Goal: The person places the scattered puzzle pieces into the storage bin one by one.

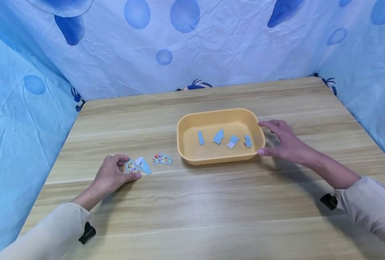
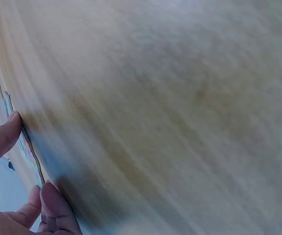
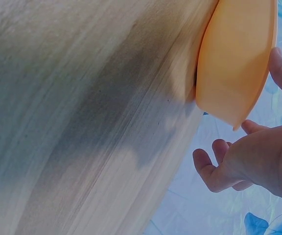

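On the left of the table, my left hand (image 1: 109,175) pinches a multicoloured jigsaw puzzle piece (image 1: 132,167) by its edges between thumb and fingers. In the left wrist view this piece appears nearly edge-on. A blue and white puzzle piece (image 1: 144,166) lies against it, partly overlapping. Another colourful piece (image 1: 162,159) lies a little to the right. My right hand (image 1: 285,142) touches the right end of a yellow plastic basin (image 1: 219,159), thumb and index finger spread along its rim (image 3: 273,29). The other fingers of that hand curl loosely below, holding nothing.
Inside the basin several mostly blue puzzle pieces (image 1: 218,136) lie apart in a row. Underneath is a wood-grain table (image 1: 192,209). Blue patterned curtains (image 1: 114,54) hang behind it and at both sides.
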The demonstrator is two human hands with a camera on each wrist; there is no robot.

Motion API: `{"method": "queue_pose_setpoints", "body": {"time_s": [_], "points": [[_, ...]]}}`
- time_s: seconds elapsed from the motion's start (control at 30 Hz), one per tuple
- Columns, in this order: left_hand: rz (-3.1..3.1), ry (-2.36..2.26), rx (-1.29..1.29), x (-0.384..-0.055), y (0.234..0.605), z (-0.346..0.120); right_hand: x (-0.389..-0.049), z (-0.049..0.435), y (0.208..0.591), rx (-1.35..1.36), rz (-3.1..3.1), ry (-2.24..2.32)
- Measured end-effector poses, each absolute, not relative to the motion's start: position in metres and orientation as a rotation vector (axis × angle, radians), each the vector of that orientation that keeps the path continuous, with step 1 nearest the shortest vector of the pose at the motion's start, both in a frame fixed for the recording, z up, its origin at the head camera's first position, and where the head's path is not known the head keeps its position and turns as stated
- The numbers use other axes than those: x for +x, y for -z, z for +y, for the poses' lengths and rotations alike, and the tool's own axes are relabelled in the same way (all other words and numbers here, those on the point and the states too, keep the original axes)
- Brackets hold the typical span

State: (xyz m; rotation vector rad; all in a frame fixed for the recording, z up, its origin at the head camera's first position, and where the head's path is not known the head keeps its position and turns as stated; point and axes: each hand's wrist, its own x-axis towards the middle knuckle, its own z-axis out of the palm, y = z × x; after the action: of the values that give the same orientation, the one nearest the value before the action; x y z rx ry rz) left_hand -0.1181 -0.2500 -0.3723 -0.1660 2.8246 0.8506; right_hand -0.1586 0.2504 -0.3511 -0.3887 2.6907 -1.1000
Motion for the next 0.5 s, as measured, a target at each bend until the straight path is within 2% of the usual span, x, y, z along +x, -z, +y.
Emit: {"method": "queue_pose_setpoints", "body": {"time_s": [0.5], "points": [[2.911,-0.852,-0.088,-0.1139,0.3722,-0.2506,-0.1590,0.2506,0.3512,-0.394,2.698,1.096]]}}
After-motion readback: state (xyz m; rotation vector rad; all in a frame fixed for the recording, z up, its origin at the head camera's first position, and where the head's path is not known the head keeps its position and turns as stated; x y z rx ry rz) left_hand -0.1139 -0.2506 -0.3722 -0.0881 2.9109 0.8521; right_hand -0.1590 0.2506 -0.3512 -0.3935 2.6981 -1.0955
